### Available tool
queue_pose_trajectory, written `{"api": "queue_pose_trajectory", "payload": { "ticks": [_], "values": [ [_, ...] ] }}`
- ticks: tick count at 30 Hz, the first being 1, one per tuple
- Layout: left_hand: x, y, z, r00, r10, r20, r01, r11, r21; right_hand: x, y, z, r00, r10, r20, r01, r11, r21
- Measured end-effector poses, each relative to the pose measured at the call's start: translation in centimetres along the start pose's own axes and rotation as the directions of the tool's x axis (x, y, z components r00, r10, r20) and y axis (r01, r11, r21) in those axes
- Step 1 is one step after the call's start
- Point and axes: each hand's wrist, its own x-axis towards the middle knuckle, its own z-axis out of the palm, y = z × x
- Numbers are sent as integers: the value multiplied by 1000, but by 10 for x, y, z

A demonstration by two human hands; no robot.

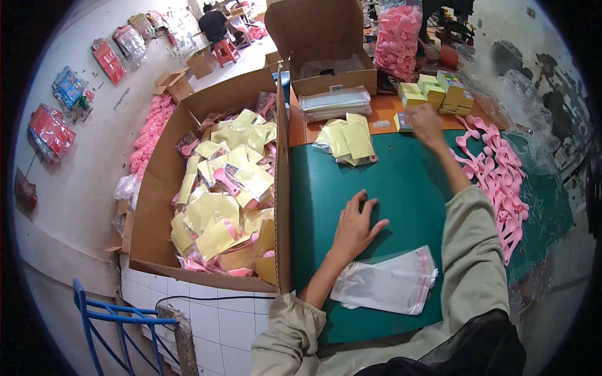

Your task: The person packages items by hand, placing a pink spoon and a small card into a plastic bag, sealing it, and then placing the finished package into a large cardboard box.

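Note:
My left hand (359,227) is over the green table mat (326,188) with its fingers spread and nothing in it. Below it, by my left forearm, lies a stack of clear plastic bags (389,282). My right hand (426,123) reaches to the far side, beside a small stack of yellow cards (403,122); its fingers are blurred, and what they hold, if anything, cannot be made out. Right of my right forearm, pink plastic spoons (501,182) lie in a long pile. Packed bags with yellow cards (351,139) rest at the mat's far edge.
A large cardboard box (283,188) full of packed bags stands at the left. Behind are an open carton (335,81), stacked clear sleeves (335,103), yellow card blocks (448,88) and a bag of pink spoons (398,41). A person (214,25) sits far back.

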Motion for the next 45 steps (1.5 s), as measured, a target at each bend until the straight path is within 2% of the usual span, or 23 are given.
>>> {"api": "queue_pose_trajectory", "payload": {
  "ticks": [1,2,4,5,6,7,9,15,21,22,23,25,26,27,29,32,35,36,39,41,43,45],
  "values": [
    [1,2,0,1000,-17,11,17,999,30,7,30,-6,980,198,-1,-197,976,-91],
    [3,5,-2,999,-32,22,30,998,61,6,69,-3,957,271,-101,-286,939,-190],
    [7,7,-2,998,-49,34,46,995,87,-7,152,4,958,268,-100,-286,912,-293],
    [6,6,-1,998,-54,38,51,995,83,-12,159,-14,905,423,44,-392,871,-297],
    [6,5,-1,997,-60,38,57,995,82,-18,164,-31,812,554,184,-486,816,-313],
    [7,5,-2,997,-67,44,63,994,90,-25,174,-39,739,617,271,-529,781,-332],
    [9,7,-4,995,-80,53,73,991,112,-32,196,-42,695,640,329,-547,767,-336],
    [13,9,-7,994,-91,60,84,991,105,-45,220,-38,711,587,386,-521,809,-271],
    [11,11,-5,992,-111,55,105,989,101,-64,202,-46,776,424,467,-403,903,-150],
    [10,10,-4,993,-108,51,102,990,99,-64,189,-54,771,398,498,-378,914,-146],
    [9,10,-3,993,-105,46,100,990,95,-58,164,-72,657,452,603,-423,884,-200],
    [9,8,-3,996,-87,24,84,991,103,-61,154,-75,637,347,688,-354,925,-138],
    [8,7,-1,997,-77,13,75,990,115,-69,162,-61,681,284,675,-263,955,-136],
    [7,5,1,998,-70,3,69,990,126,-65,137,-79,658,195,727,-234,971,-48],
    [6,4,2,998,-63,-4,63,993,102,-75,131,-75,674,42,738,-114,992,47],
    [6,1,4,999,-39,-23,41,994,101,-81,83,-104,619,-101,779,-14,990,140],
    [5,1,3,999,-47,4,46,995,89,-91,44,-137,558,-217,801,-124,933,339],
    [4,1,3,999,-37,-3,37,995,95,-97,33,-147,535,-202,820,-258,885,387],
    [4,0,3,1000,-2,-27,5,993,116,-132,10,-192,760,-191,622,-143,884,445],
    [3,-1,6,1000,-8,-18,10,993,116,-167,8,-222,830,-118,545,-119,917,381],
    [4,-1,7,1000,-7,-11,8,992,126,-203,-1,-255,854,146,500,-242,961,134],
    [4,-1,8,1000,-13,-3,13,992,129,-258,18,-264,861,285,421,-296,954,-41]
  ]
}}
